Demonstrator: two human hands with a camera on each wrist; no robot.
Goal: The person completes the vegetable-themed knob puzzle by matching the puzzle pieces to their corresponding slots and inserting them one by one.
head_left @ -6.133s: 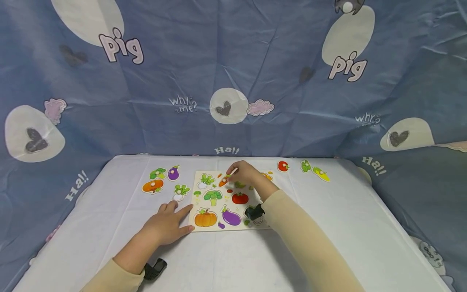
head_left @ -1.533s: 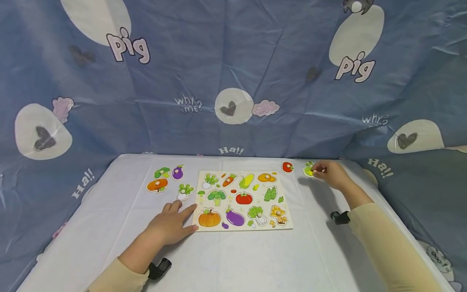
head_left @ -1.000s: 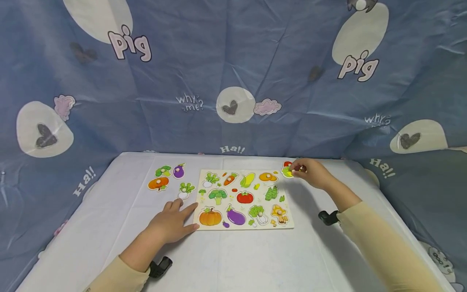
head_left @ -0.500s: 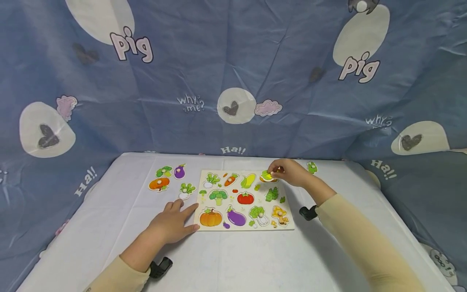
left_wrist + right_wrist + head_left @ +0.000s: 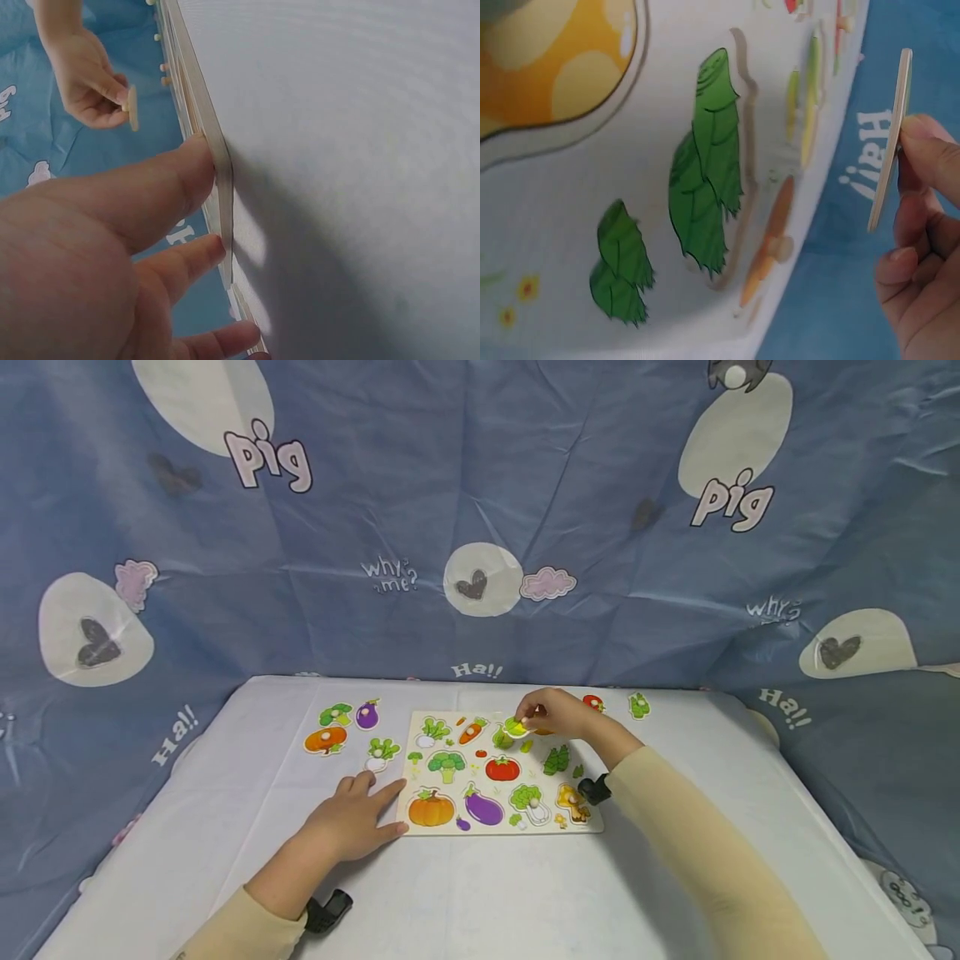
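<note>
A wooden vegetable puzzle board [image 5: 468, 789] lies on the white table. My right hand [image 5: 558, 714] pinches the corn puzzle piece [image 5: 514, 727] just above the board's printed corn shape, near the far edge. In the right wrist view the corn piece [image 5: 891, 142] appears edge-on between thumb and fingers, apart from the board. My left hand [image 5: 348, 818] rests at the board's left edge, its fingers spread and touching it. The left wrist view shows the thumb [image 5: 172, 180] on the board's edge. Carrot [image 5: 472, 732], cabbage [image 5: 534, 802] and mushroom [image 5: 573, 800] pieces sit in the board.
Left of the board lie loose broccoli [image 5: 335, 715], eggplant [image 5: 367, 715], pumpkin [image 5: 326, 740] and radish [image 5: 382, 753] pieces. Beyond its right far corner are a tomato piece [image 5: 593, 702] and a green vegetable piece [image 5: 639, 706]. A blue printed cloth [image 5: 480, 635] hangs behind the table.
My right hand let go of the carrot piece in the board, picked up the corn piece at the right and carried it left over the board. My left hand stays at the board's edge.
</note>
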